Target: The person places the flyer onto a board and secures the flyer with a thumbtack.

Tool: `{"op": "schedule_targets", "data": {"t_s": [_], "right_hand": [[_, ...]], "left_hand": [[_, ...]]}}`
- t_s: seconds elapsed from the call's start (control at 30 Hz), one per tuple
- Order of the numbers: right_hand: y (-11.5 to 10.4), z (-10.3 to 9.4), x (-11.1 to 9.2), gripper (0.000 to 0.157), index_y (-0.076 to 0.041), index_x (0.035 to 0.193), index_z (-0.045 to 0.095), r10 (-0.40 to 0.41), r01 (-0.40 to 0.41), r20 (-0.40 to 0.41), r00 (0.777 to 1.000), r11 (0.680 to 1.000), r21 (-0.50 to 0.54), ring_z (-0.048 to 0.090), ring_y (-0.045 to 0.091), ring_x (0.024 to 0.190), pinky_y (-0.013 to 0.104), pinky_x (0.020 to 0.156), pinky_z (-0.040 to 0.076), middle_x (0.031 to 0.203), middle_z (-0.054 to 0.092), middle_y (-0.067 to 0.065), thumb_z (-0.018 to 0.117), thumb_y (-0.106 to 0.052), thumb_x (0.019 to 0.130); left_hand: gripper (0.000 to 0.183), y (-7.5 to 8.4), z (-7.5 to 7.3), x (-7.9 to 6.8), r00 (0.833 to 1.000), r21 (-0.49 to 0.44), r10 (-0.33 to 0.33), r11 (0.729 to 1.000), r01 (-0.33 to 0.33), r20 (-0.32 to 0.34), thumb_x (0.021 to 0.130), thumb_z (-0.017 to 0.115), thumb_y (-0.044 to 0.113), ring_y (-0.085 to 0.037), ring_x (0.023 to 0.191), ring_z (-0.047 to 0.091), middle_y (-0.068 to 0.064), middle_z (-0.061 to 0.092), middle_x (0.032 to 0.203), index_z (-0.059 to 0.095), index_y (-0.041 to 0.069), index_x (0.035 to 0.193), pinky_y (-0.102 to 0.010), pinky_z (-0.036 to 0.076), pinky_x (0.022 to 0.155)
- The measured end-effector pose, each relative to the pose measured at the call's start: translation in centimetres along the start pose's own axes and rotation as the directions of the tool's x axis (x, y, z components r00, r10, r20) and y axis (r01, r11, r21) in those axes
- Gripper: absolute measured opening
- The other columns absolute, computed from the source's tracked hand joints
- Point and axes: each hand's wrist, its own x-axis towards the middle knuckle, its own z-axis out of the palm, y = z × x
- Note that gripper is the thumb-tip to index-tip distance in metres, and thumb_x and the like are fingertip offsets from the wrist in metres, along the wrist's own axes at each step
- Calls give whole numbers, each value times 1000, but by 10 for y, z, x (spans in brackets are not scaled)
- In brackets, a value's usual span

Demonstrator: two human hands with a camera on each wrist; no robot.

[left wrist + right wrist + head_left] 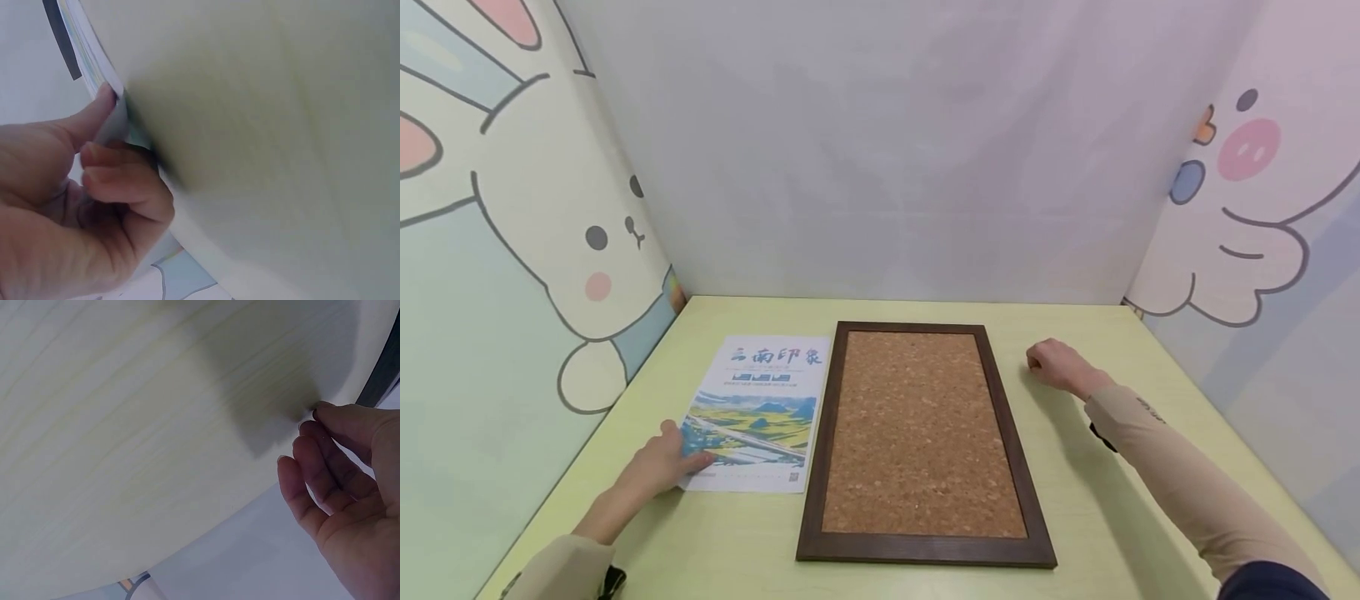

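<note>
Left hand [658, 462] is clamped on the lower left edge of a printed poster [760, 417], thumb laid over the printed side; the left-wrist view shows the paper bent up there, and just how the forefinger sits behind it is hidden. The poster lies flat on the left part of the bench [925, 581], under large blue characters a landscape of yellow-green fields and blue hills; its smaller lines are too fine to read. Its right edge runs along a dark-framed corkboard [925, 433], so close that touching or merely beside cannot be told. Only a dark strip of that frame enters each wrist view, cut off by the picture border.

Farther right, well apart from the frame, the right hand [1063, 367] is over the bench with fingers curled, thumb and forefinger tips brought close. A small dark spot shows at those tips in the right-wrist view; whether it is something held or only shadow, I cannot tell. Small lettering on the right sleeve [1195, 483] is unreadable, and navy cloth [1270, 581] is cut off at the bottom edge.

Pale yellow-green with faint wood grain, the bench takes soft shadows beneath both arms. Around it stand a left wall [467, 350] bearing a cropped cartoon rabbit, a plain greyish back sheet [895, 167] with faint creases, and a right wall [1322, 292] with a pink-snouted cartoon figure, also cropped.
</note>
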Motion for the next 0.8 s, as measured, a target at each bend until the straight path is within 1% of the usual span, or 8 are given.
{"op": "schedule_targets", "data": {"t_s": [0.13,0.23,0.4,0.47,0.53,0.6,0.67,0.8], "right_hand": [[0,0,0,29,-10,60,48,26,-26,7,1000,1000,13,31,12,56,27,55,27,59,38,-2,57,9,80],[-3,-2,0,23,-7,65,51,34,-34,6,999,999,21,34,13,58,27,56,29,61,43,0,58,10,79],[-6,-4,1,13,-4,74,58,33,-33,32,999,999,12,45,15,60,31,57,39,67,56,4,62,8,79],[-5,-3,1,12,-4,75,62,29,-29,36,999,999,15,49,15,61,32,58,42,70,61,5,63,6,80],[-4,-2,1,14,-4,72,62,26,-27,32,999,999,27,48,15,60,31,58,41,67,60,5,61,7,81],[-4,-2,1,16,-4,70,62,26,-28,31,999,998,53,44,14,58,30,57,38,65,58,4,60,7,81],[-3,-3,0,17,-4,69,62,36,-39,38,999,996,78,42,13,58,29,57,36,65,57,4,60,6,83],[-1,-5,-1,14,-3,72,66,39,-45,48,998,992,114,46,13,59,29,59,40,68,62,5,63,4,83]], "left_hand": [[71,0,3,0,1000,-41,5,999,-5,-5,88,69,33,-29,72,52,-32,56,88,30,-22,112,-38,44,62],[66,0,2,1,1000,-55,18,998,-19,-16,87,70,29,-27,71,50,-30,56,87,33,-20,110,-37,43,62],[62,3,0,1,999,-53,34,998,-35,-27,86,71,26,-27,72,49,-27,56,86,36,-20,108,-37,43,63],[62,3,-1,0,999,-60,34,998,-35,-23,86,70,26,-27,72,49,-25,56,86,38,-21,109,-36,42,63],[61,2,-1,0,999,-69,36,997,-37,-19,87,70,27,-26,73,49,-21,54,84,40,-21,110,-34,40,62],[57,1,-1,-1,999,-86,43,995,-45,-22,88,68,26,-25,73,48,-18,53,83,41,-19,109,-32,38,62],[50,-2,-1,-1,998,-102,54,993,-57,-33,90,64,23,-23,72,48,-16,53,82,42,-17,108,-31,37,60],[30,-7,0,2,994,-87,73,993,-80,-86,97,51,16,-23,68,48,-15,52,77,45,-14,102,-30,37,57]]}}
